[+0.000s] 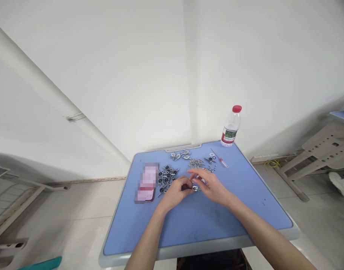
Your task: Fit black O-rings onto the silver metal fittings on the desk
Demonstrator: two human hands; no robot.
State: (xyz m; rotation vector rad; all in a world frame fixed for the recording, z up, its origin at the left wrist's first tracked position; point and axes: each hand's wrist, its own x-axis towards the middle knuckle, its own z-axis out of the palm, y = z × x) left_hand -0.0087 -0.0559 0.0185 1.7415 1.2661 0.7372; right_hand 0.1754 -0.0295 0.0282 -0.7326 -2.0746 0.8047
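Note:
Between my hands is a small silvery metal fitting with a flat flange and thin prongs. My left hand pinches it at its left side, thumb and fingers closed. Just right of it, my right hand is bent over the fitting with its fingers apart, the index finger reaching left; whether a fingertip touches the fitting is unclear. Beyond my left hand lies a heap of metal parts with black round centres. Past my right hand are a pile of small metal pins and several tiny nut-like pieces.
A phone with a blurred screen lies on the left of the blue table. Flanged metal pieces lie near the back edge. A thin red-and-clear screwdriver and a red-capped water bottle stand out at the back right.

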